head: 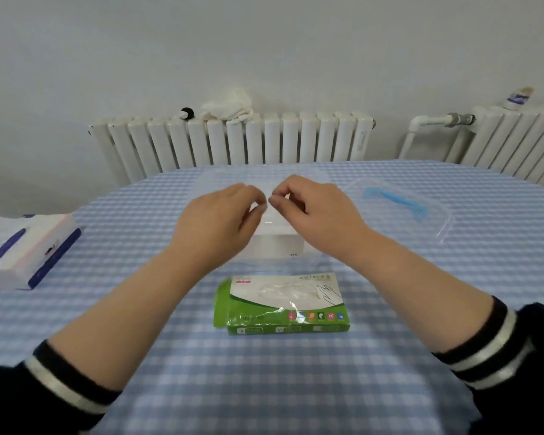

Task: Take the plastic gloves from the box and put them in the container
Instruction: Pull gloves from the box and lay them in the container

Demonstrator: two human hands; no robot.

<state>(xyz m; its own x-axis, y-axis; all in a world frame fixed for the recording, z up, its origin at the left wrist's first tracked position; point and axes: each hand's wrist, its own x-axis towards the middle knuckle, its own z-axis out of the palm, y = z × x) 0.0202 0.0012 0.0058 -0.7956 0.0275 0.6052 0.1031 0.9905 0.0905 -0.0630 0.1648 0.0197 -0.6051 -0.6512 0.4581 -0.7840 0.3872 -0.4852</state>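
The clear plastic glove [269, 196] hangs between your fingertips above the transparent plastic container [277, 243]: your left hand [223, 215] and right hand [314, 208] both pinch its thin film, curled fingers nearly touching. The green-and-white cardboard glove box [281, 306] lies nearer you on the blue-and-white checked tablecloth [264, 378]; its print is too blurred to read. A clear lid with a blue handle [399, 202] sits right, a white-and-blue tissue pack [22, 249] left. White ribbed radiators [233, 142] line the pale wall.
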